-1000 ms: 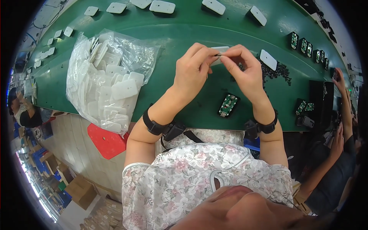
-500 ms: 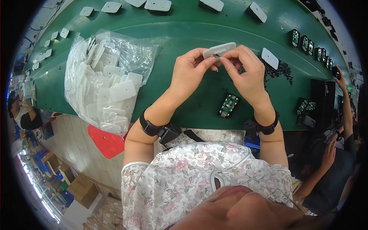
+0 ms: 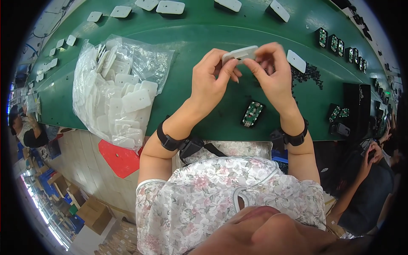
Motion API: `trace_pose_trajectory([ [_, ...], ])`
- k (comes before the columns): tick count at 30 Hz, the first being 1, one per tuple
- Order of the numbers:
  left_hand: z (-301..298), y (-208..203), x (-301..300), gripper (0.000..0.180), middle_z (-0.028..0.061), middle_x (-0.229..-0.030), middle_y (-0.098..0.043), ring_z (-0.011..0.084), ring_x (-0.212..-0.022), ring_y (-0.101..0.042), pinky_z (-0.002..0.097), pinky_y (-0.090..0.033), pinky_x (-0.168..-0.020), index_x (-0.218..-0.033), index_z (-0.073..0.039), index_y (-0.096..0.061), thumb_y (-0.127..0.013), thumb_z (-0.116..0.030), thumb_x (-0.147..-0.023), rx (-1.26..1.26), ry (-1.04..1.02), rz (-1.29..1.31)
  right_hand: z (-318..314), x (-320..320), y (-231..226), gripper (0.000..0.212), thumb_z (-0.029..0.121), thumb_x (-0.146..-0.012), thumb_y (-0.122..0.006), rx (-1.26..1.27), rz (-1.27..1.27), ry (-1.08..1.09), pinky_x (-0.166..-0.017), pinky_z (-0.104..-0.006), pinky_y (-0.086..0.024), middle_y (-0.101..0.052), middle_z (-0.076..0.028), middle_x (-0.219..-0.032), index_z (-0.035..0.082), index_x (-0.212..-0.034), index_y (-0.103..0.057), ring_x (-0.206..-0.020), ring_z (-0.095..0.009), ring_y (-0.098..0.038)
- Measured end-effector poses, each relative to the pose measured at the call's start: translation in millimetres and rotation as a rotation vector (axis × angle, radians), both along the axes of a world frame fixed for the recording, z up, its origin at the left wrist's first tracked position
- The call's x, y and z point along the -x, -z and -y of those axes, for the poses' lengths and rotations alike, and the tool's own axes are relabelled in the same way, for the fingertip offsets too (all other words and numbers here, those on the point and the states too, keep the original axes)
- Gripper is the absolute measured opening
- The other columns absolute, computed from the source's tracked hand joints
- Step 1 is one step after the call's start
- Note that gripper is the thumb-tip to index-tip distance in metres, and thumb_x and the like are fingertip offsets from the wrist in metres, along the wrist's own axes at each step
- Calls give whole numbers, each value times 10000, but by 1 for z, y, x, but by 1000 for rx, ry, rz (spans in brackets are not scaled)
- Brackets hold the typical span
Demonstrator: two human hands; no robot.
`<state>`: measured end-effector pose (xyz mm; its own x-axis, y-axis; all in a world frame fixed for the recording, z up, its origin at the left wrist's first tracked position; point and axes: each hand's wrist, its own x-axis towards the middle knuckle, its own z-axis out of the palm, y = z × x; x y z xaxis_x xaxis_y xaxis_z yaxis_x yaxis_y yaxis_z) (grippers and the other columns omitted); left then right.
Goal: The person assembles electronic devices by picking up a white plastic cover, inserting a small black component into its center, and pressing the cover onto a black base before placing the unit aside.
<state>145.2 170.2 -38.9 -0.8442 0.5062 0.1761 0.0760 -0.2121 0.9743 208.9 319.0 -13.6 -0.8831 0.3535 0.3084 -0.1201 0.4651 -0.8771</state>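
Observation:
A white plastic cover plate [image 3: 239,53], rounded at the corners, is tilted above the bench in my left hand [image 3: 209,78], pinched between thumb and fingers. My right hand [image 3: 272,72] is at the plate's right end, its thumb and forefinger apart. Those right fingertips are slightly blurred, and I make out nothing held between them. Small black parts [image 3: 308,78] lie in a loose pile beyond the right hand, beside another white plate [image 3: 296,61]. Nearer me, between my forearms, rests a black case with a green circuit board [image 3: 253,114].
A clear plastic bag [image 3: 144,55] full of white plates lies to the left on the green bench [image 3: 191,123]. Plate-topped black cases [image 3: 170,7] line the far side. Open cases with boards [image 3: 335,44] and a black box [image 3: 356,108] are at right, near another person's arm [image 3: 350,191].
My right thumb and forefinger have parted from their pinch at the plate's underside. The plate stays in my left hand. At right, another person's raised arm has come down.

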Motion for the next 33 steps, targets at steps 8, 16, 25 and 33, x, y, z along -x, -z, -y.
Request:
trace_pose_trajectory([
  [8,5,-1,-3,81,77,-833,-581,131,-665,-631,235,-511,-565,-905,59,-599,-559,-11,-904,50,76,25,-6,1,-6,191,93,-763,-725,-48,224,-133,-566,-190,-345,-523,31,-763,43,-870,-575,-647,-49,-424],
  [16,3,-7,18,214,148,-846,-627,160,-673,-626,242,-513,-604,-1119,98,-485,-467,-31,-949,-53,111,209,-17,11,16,208,161,-824,-726,379,58,-179,-537,-203,-385,-546,41,-755,39,-897,-575,-654,-32,-483],
  [25,18,32,64,123,98,-826,-606,320,-751,-601,408,-485,-663,-919,-105,-645,-538,-164,-901,739,-274,-563,17,-54,-7,444,497,-774,-618,-899,458,-233,-519,-374,-470,-586,-67,-765,75,-909,-579,-641,-271,-615],
  [33,27,36,28,679,136,-959,-525,309,-910,-534,394,-467,-725,-1124,2,-509,-780,-409,-656,953,-327,-924,3,-64,-4,394,67,-754,-679,-137,293,-270,-772,-305,-483,-570,-128,-1021,47,-1130,-561,-910,-247,-598],
])
